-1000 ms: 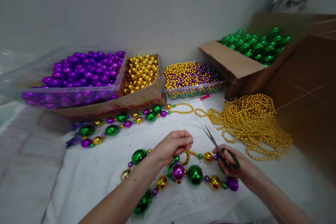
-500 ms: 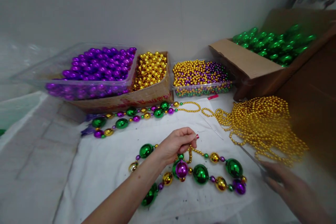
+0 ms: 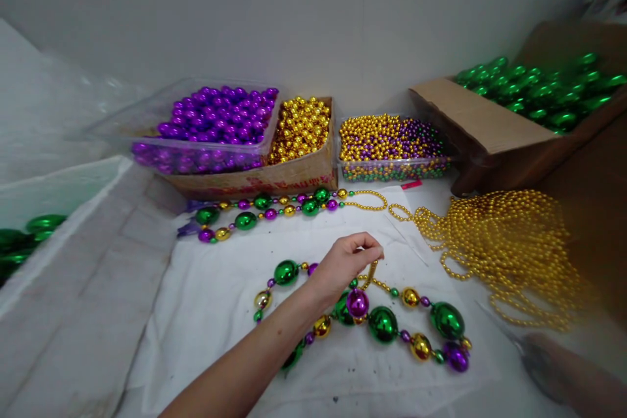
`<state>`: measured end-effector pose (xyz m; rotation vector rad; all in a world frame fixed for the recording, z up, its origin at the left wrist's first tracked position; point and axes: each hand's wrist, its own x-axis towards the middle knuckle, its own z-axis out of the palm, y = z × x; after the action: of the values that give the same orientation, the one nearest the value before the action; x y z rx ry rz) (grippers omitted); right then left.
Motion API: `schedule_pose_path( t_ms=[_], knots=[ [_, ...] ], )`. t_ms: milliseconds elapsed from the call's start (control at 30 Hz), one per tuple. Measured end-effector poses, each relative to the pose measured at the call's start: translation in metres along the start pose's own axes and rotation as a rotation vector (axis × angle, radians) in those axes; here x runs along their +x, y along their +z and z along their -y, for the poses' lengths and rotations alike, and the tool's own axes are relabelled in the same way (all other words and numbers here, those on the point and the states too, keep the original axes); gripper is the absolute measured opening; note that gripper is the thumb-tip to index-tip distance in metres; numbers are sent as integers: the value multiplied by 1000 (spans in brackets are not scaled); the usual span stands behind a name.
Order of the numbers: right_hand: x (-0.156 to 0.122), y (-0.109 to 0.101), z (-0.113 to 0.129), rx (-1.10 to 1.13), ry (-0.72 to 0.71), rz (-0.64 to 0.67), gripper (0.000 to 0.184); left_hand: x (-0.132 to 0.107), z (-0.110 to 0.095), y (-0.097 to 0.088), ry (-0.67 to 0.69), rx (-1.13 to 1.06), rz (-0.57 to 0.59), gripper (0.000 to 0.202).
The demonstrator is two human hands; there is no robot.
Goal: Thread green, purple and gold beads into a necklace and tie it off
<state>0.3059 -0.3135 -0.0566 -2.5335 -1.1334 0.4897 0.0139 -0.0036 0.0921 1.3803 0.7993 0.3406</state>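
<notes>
A bead necklace (image 3: 382,323) of big green, purple and gold balls lies looped on the white cloth (image 3: 206,313). My left hand (image 3: 345,264) is closed in a pinch on its thin gold bead strand, just above a purple ball. My right hand (image 3: 563,369) is at the lower right, smeared by motion, with the scissors (image 3: 509,336) at it; its fingers do not show clearly. A second, finished necklace (image 3: 264,209) lies stretched out behind.
A heap of gold bead strands (image 3: 509,248) lies at right. Along the wall stand a clear tub of purple balls (image 3: 215,124), a carton of gold balls (image 3: 298,127), a tub of small mixed beads (image 3: 392,144) and a cardboard box of green balls (image 3: 533,95). More green balls (image 3: 24,235) show at far left.
My right hand has drawn away from the necklace to the lower right with the scissors. My left hand keeps its pinch on the gold strand. The view has swung left.
</notes>
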Motion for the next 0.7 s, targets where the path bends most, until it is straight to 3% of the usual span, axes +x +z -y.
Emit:
schedule_pose_path(
  t_ms=[67, 167, 200, 267, 333, 433, 700],
  knots=[
    [6, -17, 49, 64, 41, -19, 30, -2, -1, 2, 3, 20, -5, 18],
    [13, -31, 155, 430, -88, 30, 38, -3, 0, 7, 14, 34, 24, 18],
    [15, -30, 192, 613, -110, 53, 37, -4, 0, 9, 21, 37, 46, 20],
    [18, -20, 254, 955, -190, 219, 36, -6, 1, 9, 67, 67, 53, 22],
    [21, -6, 294, 1219, -223, 289, 35, -9, 2, 6, 137, 122, 8, 21],
    [25, 14, 314, 1368, -167, 385, 39, -13, 6, -2, 174, 165, -77, 18],
    [21, 22, 292, 1286, 56, 517, 40, -4, 31, -1, 48, -77, -59, 20]
  ],
)
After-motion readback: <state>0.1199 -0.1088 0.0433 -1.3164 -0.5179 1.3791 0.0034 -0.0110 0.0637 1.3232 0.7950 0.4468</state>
